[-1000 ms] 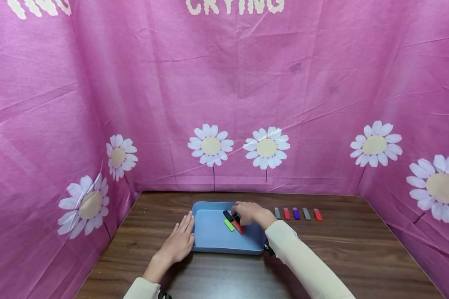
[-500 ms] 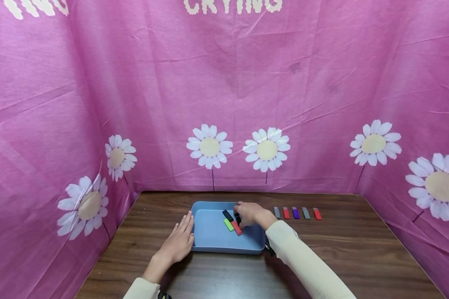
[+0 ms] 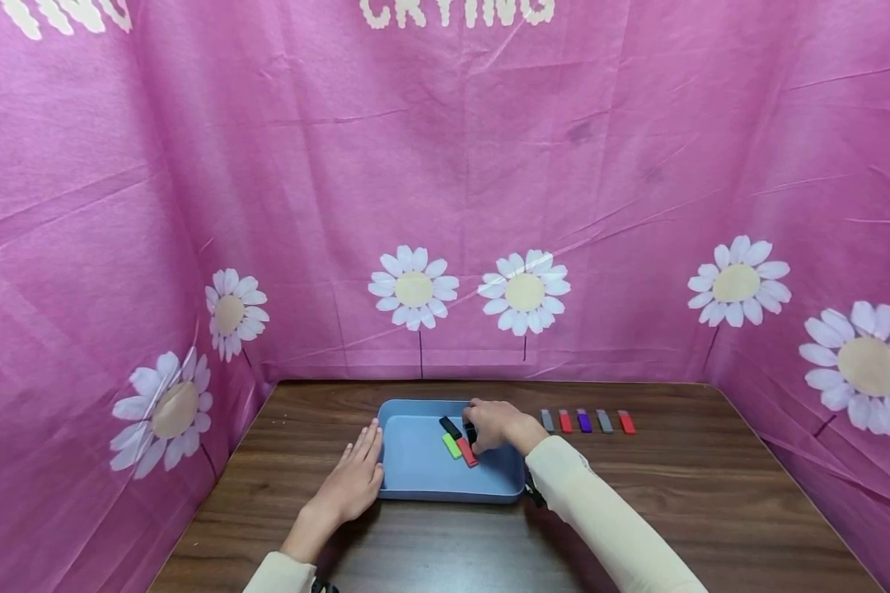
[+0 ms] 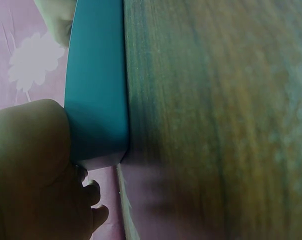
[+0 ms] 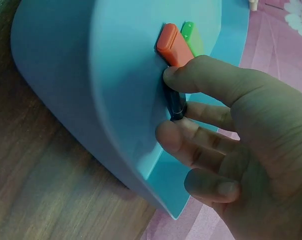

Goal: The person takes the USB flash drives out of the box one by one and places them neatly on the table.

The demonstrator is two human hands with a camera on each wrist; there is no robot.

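Hanging behind and beside the wooden table [image 3: 682,502], a pink cloth [image 3: 460,165] walls the workspace; the blue tray [image 3: 415,465] sits on the table. The person's left hand [image 3: 351,478] lays outstretched fingers against the tray's left side, well apart from the right hand [image 3: 497,424], whose thumb and fingers pinch a dark stick [image 5: 174,102] inside the tray, towards its far right part. Also in the tray are a red stick [image 3: 466,452], a black stick [image 3: 450,427] and a green stick [image 3: 452,446]. Right of it, a row on the table runs grey [image 3: 547,421], red [image 3: 565,422], purple [image 3: 583,421], grey [image 3: 604,422], red [image 3: 626,422]. By that count, five are lined up outside and four are inside, so the work looks roughly midway, with the pinched piece not yet released. Compared with one second ago, the tray's red stick is turned slightly and its near end sits farther left; the left hand, tray and row match.
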